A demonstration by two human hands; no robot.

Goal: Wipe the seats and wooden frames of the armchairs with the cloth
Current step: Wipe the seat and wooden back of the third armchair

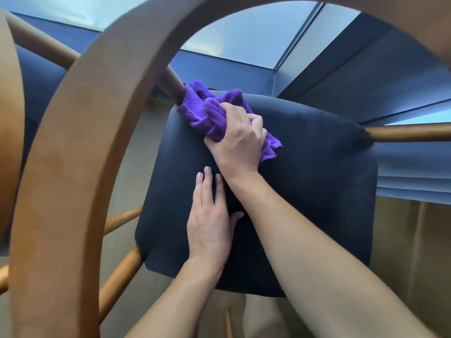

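Soft daylight, blurred warped edges

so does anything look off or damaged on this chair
Nothing stands out. The dark seat shows no tear or spill, the wooden frame no visible break. The purple cloth is bunched in the right hand at the seat's far corner, with the left hand flat on the seat.

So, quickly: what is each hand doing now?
Left hand: open, flat on the seat.
Right hand: closed around the purple cloth.

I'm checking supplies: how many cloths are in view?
1: a purple cloth, gripped by the right hand at the far-left corner of the seat. Others may be out of view.
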